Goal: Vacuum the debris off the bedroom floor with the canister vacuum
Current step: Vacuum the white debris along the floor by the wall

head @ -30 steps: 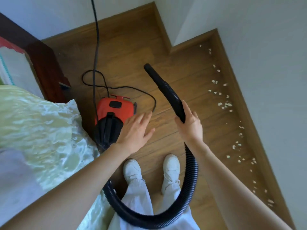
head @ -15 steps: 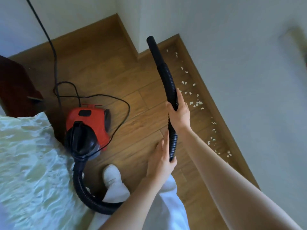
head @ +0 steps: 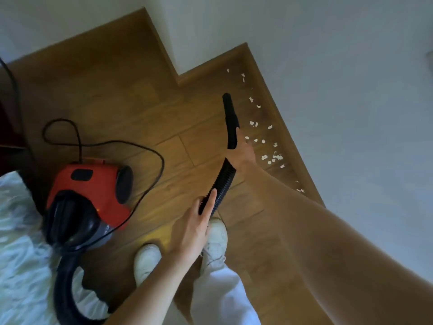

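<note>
A red and black canister vacuum [head: 93,200] sits on the wood floor at the left. Its black ribbed hose [head: 222,181] loops round behind my legs and ends in a smooth black nozzle [head: 230,120]. My right hand [head: 243,153] grips the hose just below the nozzle, whose tip points toward the wall. My left hand [head: 194,228] lies against the hose lower down, index finger straight along it. Small white paper scraps [head: 269,157] lie scattered along the skirting board, just right of the nozzle.
The black power cord [head: 131,146] loops across the floor behind the vacuum. A bed with a pale crumpled cover [head: 21,242] fills the lower left. White walls [head: 339,90] form a stepped corner. My white shoes [head: 147,261] stand below the hands.
The nozzle has swung down toward the floor beside the scraps. My left hand has moved up the hose. The view has shifted left and closer.
</note>
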